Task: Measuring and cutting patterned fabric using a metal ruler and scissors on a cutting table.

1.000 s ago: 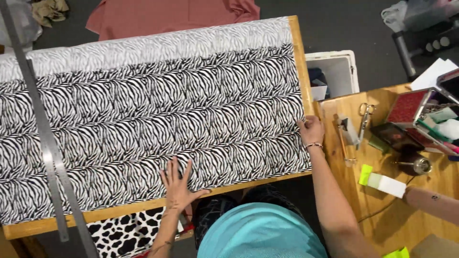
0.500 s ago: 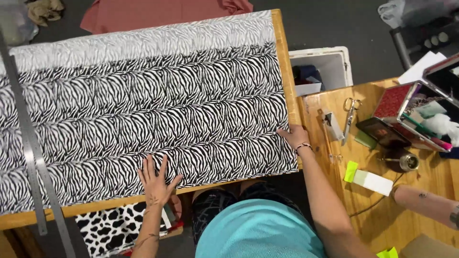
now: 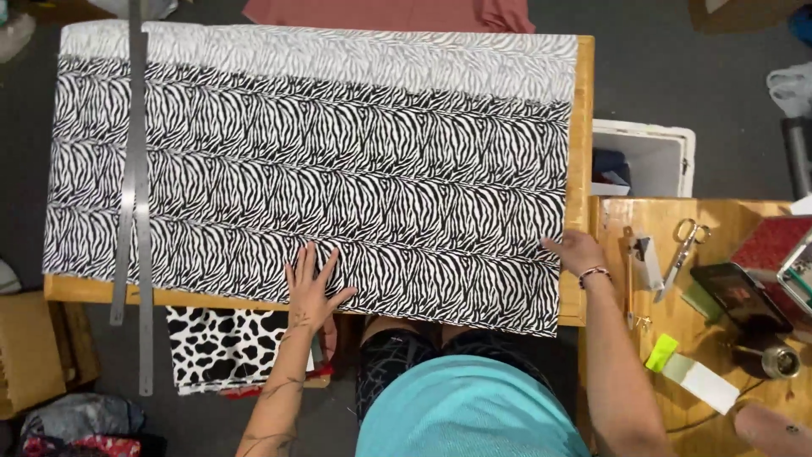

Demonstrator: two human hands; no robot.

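left hand (image 3: 311, 286) spread flat on zebra fabric (image 3: 338, 161) | right hand (image 3: 577, 252) flat on its edge

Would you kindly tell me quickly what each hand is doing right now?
Left hand: open, fingers spread, pressed flat on the black-and-white zebra-print fabric.
Right hand: open, resting at the fabric's right edge; whether it pinches the edge cannot be told.
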